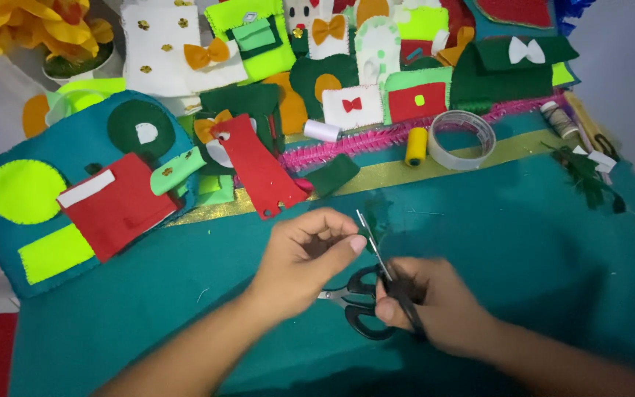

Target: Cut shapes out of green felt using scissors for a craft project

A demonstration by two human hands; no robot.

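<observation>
A sheet of teal felt [523, 242] covers the tabletop, with a gold band and a pink fringed trim [406, 136] running across its far edge, and beyond that a crowd of small felt pieces in white, green, red and orange.

At the far left, yellow flowers [31, 29] stand in a white pot. Below them lies a large blue felt panel [9, 242] sewn with a neon yellow circle, a neon rectangle, a dark green circle and a red felt patch [123, 209]. Just right of it, a red felt strip [259, 173] lies tilted across the gold band, and a white thread spool [323, 131] rests near the pink trim.

In the near middle, the left hand [306, 257] is curled, its thumb and forefinger pinched narrow on a small dark green felt scrap [376, 217], which is held just above the teal felt. A pair of black-handled scissors [365, 309] lies under the two hands, its blades pointing up and away toward the scrap. The right hand [435, 305] is closed around the scissors' handles, fingers through the loops.

Farther back and to the right, a yellow thread spool [416, 146] stands beside a roll of clear tape [462, 140]. At the far right edge, dark green felt cuttings [588, 180] lie scattered near a small bottle [558, 120].
</observation>
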